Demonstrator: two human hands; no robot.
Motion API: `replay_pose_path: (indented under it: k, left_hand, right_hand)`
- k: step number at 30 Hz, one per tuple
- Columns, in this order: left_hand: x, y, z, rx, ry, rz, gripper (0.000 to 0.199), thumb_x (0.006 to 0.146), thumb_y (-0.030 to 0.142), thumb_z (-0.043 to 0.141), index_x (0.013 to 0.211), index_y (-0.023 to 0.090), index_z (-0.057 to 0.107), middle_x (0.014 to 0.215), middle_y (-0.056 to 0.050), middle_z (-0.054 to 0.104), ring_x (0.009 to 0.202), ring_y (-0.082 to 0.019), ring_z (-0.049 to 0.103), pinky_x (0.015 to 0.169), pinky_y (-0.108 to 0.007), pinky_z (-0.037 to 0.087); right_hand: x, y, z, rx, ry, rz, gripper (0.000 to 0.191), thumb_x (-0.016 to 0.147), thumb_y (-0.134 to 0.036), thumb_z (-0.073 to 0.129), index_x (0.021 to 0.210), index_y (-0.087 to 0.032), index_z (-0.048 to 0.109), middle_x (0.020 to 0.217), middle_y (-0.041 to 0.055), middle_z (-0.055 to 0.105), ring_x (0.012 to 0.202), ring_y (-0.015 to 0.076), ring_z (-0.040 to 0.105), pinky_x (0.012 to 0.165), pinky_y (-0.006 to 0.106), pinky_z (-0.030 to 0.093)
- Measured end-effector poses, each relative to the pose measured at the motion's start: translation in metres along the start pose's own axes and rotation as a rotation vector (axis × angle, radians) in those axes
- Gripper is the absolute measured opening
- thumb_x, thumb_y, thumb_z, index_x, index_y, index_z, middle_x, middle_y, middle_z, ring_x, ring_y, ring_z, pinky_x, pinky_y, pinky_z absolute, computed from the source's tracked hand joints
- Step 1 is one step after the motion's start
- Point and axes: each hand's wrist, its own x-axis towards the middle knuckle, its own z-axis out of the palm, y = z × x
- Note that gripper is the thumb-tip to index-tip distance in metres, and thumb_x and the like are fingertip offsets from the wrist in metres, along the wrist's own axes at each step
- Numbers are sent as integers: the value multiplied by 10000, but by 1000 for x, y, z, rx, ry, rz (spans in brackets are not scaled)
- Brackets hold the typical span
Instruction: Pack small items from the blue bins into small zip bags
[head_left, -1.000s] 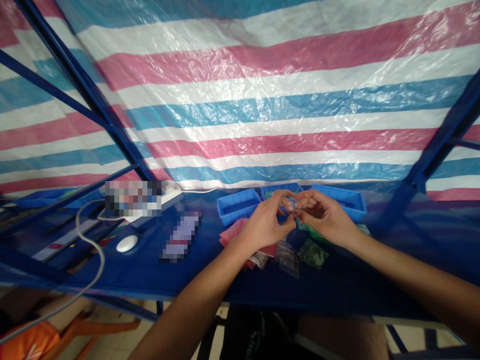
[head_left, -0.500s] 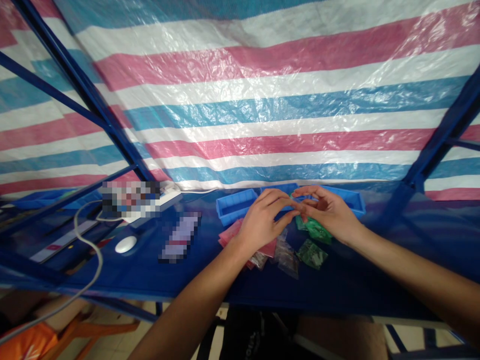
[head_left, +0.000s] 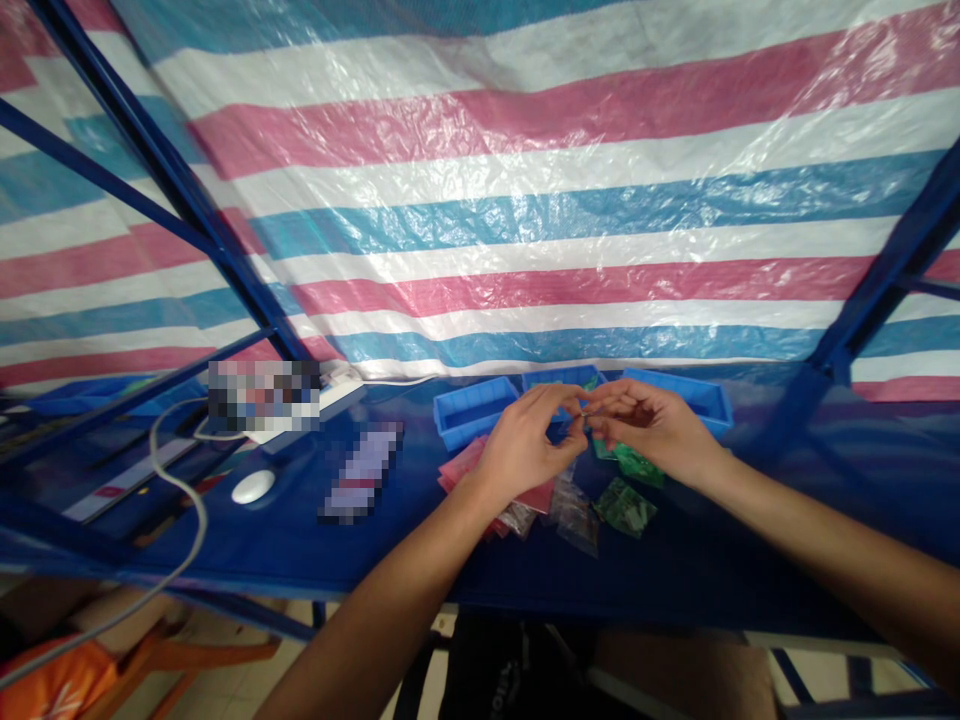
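Observation:
My left hand (head_left: 529,440) and my right hand (head_left: 654,422) meet fingertip to fingertip above the table. Both are pinched around something small, too tiny to make out. Under my left hand lie pink plastic packets (head_left: 465,465). Clear small bags (head_left: 576,520) sit between my forearms. To their right is a dark green packet (head_left: 627,508), and brighter green bags (head_left: 639,465) lie beneath my right hand. Behind my hands stand a left blue bin (head_left: 472,425), a middle blue bin (head_left: 559,379) with something green in it, and a right blue bin (head_left: 709,402), partly hidden.
On the blue table (head_left: 420,545), a white mouse-like object (head_left: 253,487) and a blurred-out flat item (head_left: 364,470) lie left. A power strip (head_left: 307,415) and a grey cable (head_left: 196,520) are farther left. Blue frame posts (head_left: 862,310) and a striped tarp (head_left: 562,220) enclose the back.
My fingertips have shifted slightly left and lower, and the small thing between them now shows faintly. My right fingers have closed in toward my left. The packets and bins lie as before.

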Motion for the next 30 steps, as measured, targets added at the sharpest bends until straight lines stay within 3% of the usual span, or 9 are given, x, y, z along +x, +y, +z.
replay_pose_path:
  k: [7, 11, 15, 18, 22, 26, 30]
  left_hand:
    - [0, 4, 2, -51, -46, -8, 375, 871, 91, 650, 1231, 189, 681, 1056, -51, 763, 941, -195, 728, 904, -340, 598]
    - [1, 7, 2, -72, -63, 11, 283, 883, 99, 646, 1147, 181, 704, 1007, -52, 748, 876, -184, 708, 851, -326, 589]
    - [2, 8, 0, -74, -84, 30, 251, 866, 74, 642, 1083, 180, 708, 978, -46, 740, 874, -182, 698, 848, -321, 578]
    - [4, 2, -3, -35, 13, -13, 197, 878, 80, 632, 1036, 179, 698, 952, -42, 741, 876, -179, 702, 861, -320, 568]
    - [6, -8, -10, 8, 185, -166, 183, 862, 66, 622, 993, 188, 660, 925, -13, 736, 809, -145, 690, 804, -278, 542]
    - [8, -13, -13, 21, 242, -254, 149, 889, 111, 661, 1007, 199, 639, 858, 11, 709, 774, -136, 672, 780, -262, 522]
    - [8, -16, -15, 8, 261, -254, 169, 970, 222, 670, 1136, 198, 690, 929, -24, 738, 841, -156, 702, 832, -275, 549]
  right_hand:
    - [-2, 6, 0, -119, 35, -65, 258, 885, -411, 816, 1074, -284, 695, 850, 6, 680, 755, 194, 635, 675, 342, 532]
    - [-4, 1, 2, -146, 17, -81, 192, 898, -338, 783, 1035, -286, 658, 859, -3, 625, 748, 184, 590, 667, 331, 512]
    - [-4, -1, 2, -149, -11, -85, 201, 920, -377, 776, 1051, -290, 650, 886, 1, 629, 755, 186, 590, 661, 328, 512]
    - [-2, 0, -1, -129, 36, -89, 271, 949, -437, 762, 1151, -297, 650, 936, 11, 650, 755, 182, 593, 632, 319, 497]
    - [3, 2, -9, -144, 171, -142, 329, 953, -484, 762, 1201, -297, 653, 897, 11, 622, 773, 192, 592, 634, 318, 503]
    - [5, 3, -14, -179, 257, -193, 307, 959, -478, 764, 1181, -287, 671, 861, 7, 606, 760, 188, 595, 649, 323, 515]
    - [4, 3, -15, -198, 332, -239, 271, 972, -462, 752, 1172, -294, 681, 910, 16, 621, 753, 185, 608, 653, 329, 528]
